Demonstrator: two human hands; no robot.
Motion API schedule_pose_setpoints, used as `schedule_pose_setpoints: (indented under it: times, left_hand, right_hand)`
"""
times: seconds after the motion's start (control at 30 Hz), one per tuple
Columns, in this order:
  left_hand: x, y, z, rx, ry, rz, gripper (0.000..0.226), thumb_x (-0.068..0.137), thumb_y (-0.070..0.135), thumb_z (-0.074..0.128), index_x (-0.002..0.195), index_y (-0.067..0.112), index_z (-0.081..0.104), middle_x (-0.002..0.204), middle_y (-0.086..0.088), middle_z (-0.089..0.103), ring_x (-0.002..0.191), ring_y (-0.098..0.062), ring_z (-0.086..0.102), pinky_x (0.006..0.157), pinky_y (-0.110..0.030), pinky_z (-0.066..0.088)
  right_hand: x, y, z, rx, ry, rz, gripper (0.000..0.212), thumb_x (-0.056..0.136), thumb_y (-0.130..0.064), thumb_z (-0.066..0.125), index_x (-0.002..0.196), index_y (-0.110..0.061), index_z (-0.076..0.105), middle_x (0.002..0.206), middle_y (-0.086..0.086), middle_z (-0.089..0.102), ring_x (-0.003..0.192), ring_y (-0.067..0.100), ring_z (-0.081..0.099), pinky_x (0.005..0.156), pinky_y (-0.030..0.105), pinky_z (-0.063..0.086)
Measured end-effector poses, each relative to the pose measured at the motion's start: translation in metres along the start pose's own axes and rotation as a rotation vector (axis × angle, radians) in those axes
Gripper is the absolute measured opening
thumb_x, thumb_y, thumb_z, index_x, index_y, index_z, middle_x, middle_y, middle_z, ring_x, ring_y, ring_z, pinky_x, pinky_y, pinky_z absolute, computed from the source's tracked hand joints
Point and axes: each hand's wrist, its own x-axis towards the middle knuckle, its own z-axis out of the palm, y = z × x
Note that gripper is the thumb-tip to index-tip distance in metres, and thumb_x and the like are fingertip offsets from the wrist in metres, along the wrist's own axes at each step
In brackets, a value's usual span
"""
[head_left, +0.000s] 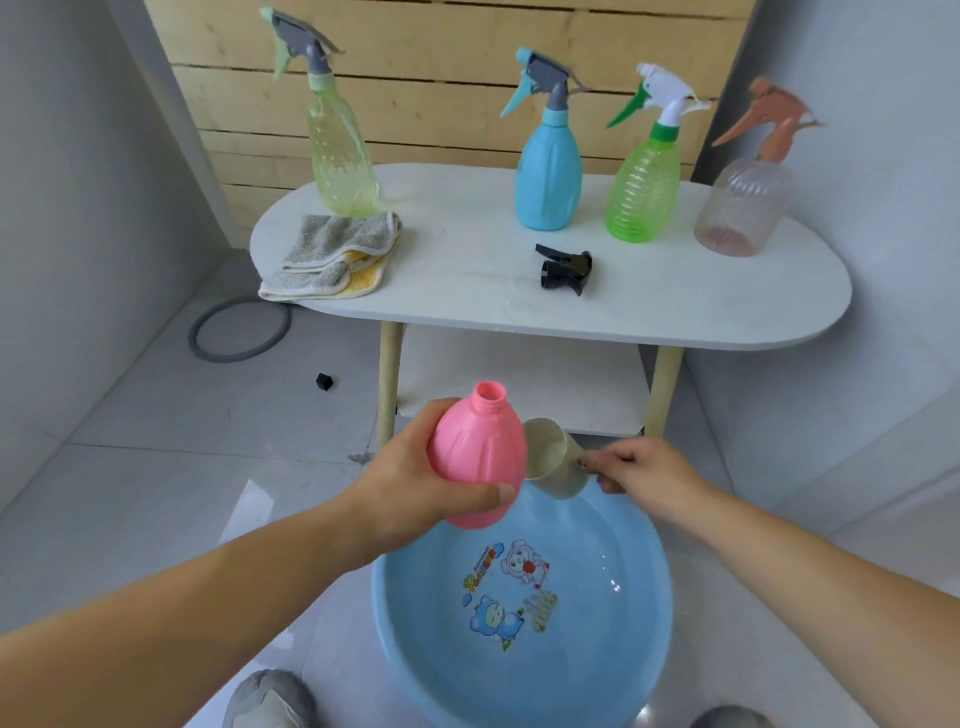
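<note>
Two hands over blue basin, left hand gripping pink bottle neck-up, right hand holding tilted cup

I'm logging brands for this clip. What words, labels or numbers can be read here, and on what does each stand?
Basin, floor print: coloured lettering beside cartoon animals, too blurred to read.
Pink bottle, cup: no text visible.
Trigger head, cloth: none.
Yellow-green bottle, blue bottle, green bottle, clear bottle: no labels or text visible.
</note>
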Motion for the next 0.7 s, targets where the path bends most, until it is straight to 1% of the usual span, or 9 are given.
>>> schedule_pose_setpoints:
  times: [0.1, 0.13, 0.2, 0.3, 0.37, 0.47, 0.57, 0.63, 0.7]
  left_hand:
    - [-0.007, 0.012, -0.003, -0.044, 0.007, 0.028, 0.084, 0.059, 0.028, 0.098, 0.128, 0.047, 0.053, 0.121, 0.006, 0.066, 0.11, -0.018, 0.067, 0.084, -0.035, 0.064]
    - [-0.009, 0.015, -0.004, -0.058, 0.005, 0.033, 0.082, 0.061, 0.026, 0.097, 0.127, 0.047, 0.053, 0.121, 0.006, 0.065, 0.11, -0.019, 0.067, 0.084, -0.034, 0.064]
    - [-0.014, 0.019, -0.006, -0.073, -0.001, 0.042, 0.085, 0.057, 0.031, 0.097, 0.127, 0.048, 0.052, 0.122, 0.006, 0.065, 0.111, -0.02, 0.066, 0.085, -0.035, 0.064]
    - [-0.018, 0.021, -0.006, -0.089, 0.001, 0.045, 0.091, 0.049, 0.04, 0.097, 0.128, 0.049, 0.053, 0.122, 0.005, 0.066, 0.112, -0.022, 0.067, 0.087, -0.041, 0.064]
    - [-0.02, 0.022, -0.005, -0.092, 0.001, 0.053, 0.09, 0.049, 0.039, 0.097, 0.127, 0.048, 0.054, 0.12, 0.005, 0.067, 0.11, -0.021, 0.068, 0.086, -0.04, 0.064]
    - [-0.025, 0.025, -0.002, -0.079, -0.004, 0.051, 0.091, 0.048, 0.039, 0.096, 0.128, 0.045, 0.053, 0.118, 0.006, 0.067, 0.107, -0.018, 0.069, 0.084, -0.038, 0.064]
    - [-0.025, 0.025, 0.002, -0.082, -0.013, 0.038, 0.092, 0.05, 0.038, 0.097, 0.131, 0.042, 0.053, 0.119, 0.005, 0.066, 0.108, -0.02, 0.068, 0.086, -0.04, 0.064]
    - [-0.025, 0.025, 0.004, -0.067, -0.016, 0.036, 0.091, 0.051, 0.038, 0.097, 0.131, 0.043, 0.053, 0.12, 0.004, 0.066, 0.109, -0.021, 0.068, 0.088, -0.042, 0.064]
    - [-0.024, 0.026, 0.005, -0.053, -0.019, 0.037, 0.087, 0.053, 0.037, 0.097, 0.128, 0.044, 0.053, 0.119, 0.004, 0.066, 0.109, -0.021, 0.068, 0.088, -0.042, 0.063]
  right_hand:
    - [-0.024, -0.032, -0.023, 0.035, 0.055, -0.073, 0.031, 0.092, -0.037, 0.066, 0.076, -0.013, 0.076, 0.066, 0.001, 0.068, 0.062, 0.006, 0.06, 0.071, 0.031, 0.048]
    - [-0.032, -0.041, -0.03, 0.062, 0.07, -0.106, 0.032, 0.093, -0.034, 0.065, 0.072, -0.013, 0.075, 0.066, 0.0, 0.069, 0.066, 0.008, 0.062, 0.076, 0.034, 0.051]
    - [-0.05, -0.061, -0.043, 0.129, 0.105, -0.188, 0.038, 0.095, -0.027, 0.064, 0.06, -0.011, 0.07, 0.069, 0.001, 0.071, 0.081, 0.016, 0.07, 0.092, 0.041, 0.053]
    - [-0.075, -0.088, -0.061, 0.19, 0.167, -0.277, 0.041, 0.095, -0.02, 0.063, 0.056, -0.007, 0.066, 0.082, 0.017, 0.074, 0.095, 0.03, 0.072, 0.096, 0.042, 0.054]
    - [-0.088, -0.101, -0.069, 0.192, 0.188, -0.334, 0.038, 0.094, -0.02, 0.063, 0.058, -0.01, 0.069, 0.086, 0.023, 0.071, 0.096, 0.03, 0.072, 0.098, 0.044, 0.053]
    - [-0.105, -0.117, -0.075, 0.166, 0.211, -0.414, 0.036, 0.094, -0.023, 0.064, 0.059, -0.013, 0.068, 0.082, 0.015, 0.074, 0.095, 0.02, 0.072, 0.102, 0.049, 0.049]
    - [-0.118, -0.128, -0.075, 0.128, 0.243, -0.458, 0.033, 0.092, -0.025, 0.064, 0.06, -0.018, 0.07, 0.08, 0.009, 0.075, 0.094, 0.015, 0.072, 0.101, 0.046, 0.049]
    - [-0.124, -0.13, -0.072, 0.095, 0.257, -0.482, 0.03, 0.091, -0.028, 0.065, 0.062, -0.02, 0.07, 0.079, 0.009, 0.074, 0.094, 0.017, 0.071, 0.1, 0.047, 0.049]
    - [-0.127, -0.131, -0.07, 0.075, 0.262, -0.498, 0.026, 0.09, -0.031, 0.066, 0.065, -0.024, 0.072, 0.079, 0.009, 0.074, 0.094, 0.026, 0.07, 0.097, 0.052, 0.049]
